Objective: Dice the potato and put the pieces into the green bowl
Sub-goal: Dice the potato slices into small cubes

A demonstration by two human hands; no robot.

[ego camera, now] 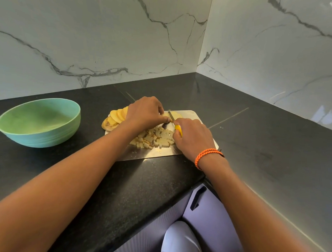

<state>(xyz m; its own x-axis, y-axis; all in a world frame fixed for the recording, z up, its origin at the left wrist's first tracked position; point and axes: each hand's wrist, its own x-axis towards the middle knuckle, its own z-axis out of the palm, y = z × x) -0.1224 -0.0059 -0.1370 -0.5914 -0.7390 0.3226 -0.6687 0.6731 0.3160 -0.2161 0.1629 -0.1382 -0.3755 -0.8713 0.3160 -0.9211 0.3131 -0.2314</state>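
Observation:
A steel cutting board (192,115) lies on the black counter. A pile of diced potato (153,139) sits at its middle, and a fan of round potato slices (114,118) lies at its left end. My left hand (145,112) holds a potato slice (176,114) down on the board with curled fingers. My right hand (193,138) grips a yellow-handled knife (178,128), whose blade rests across that slice. The green bowl (39,121) stands to the left, and no pieces show inside it.
The black counter (264,148) runs into a corner between marble walls (108,39). Its front edge is near my body, above a pale drawer front with a dark handle (196,200). An orange cord band (207,155) circles my right wrist.

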